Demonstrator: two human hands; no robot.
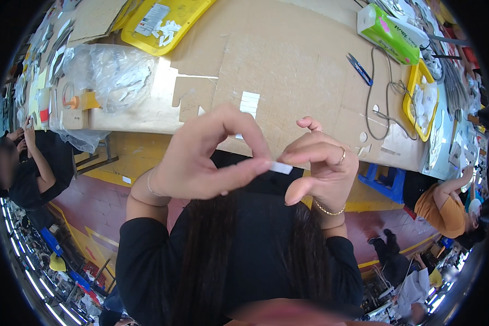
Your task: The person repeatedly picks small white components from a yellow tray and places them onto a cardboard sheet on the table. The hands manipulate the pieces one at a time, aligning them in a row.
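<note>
Between thumb and forefinger, my left hand (pixel 209 155) pinches a small white strip (pixel 281 168), its free end pointing right. Close beside that end is my right hand (pixel 327 163), thumb and forefinger apart and nothing between them. Whether its forefinger touches the strip's upper edge I cannot tell. Just beyond my hands, a column of small white pieces (pixel 249 102) lies on the cardboard sheet (pixel 288 65) covering the table; my left hand hides part of the column.
At the far left, a yellow tray (pixel 193 15) holds white bits, near a clear plastic bag (pixel 111 76) and an orange-topped bottle (pixel 84 101). Blue-handled snips (pixel 360 69), a cord, a green tissue pack (pixel 386 33) and a yellow basket (pixel 408 103) lie right. Co-workers sit both sides.
</note>
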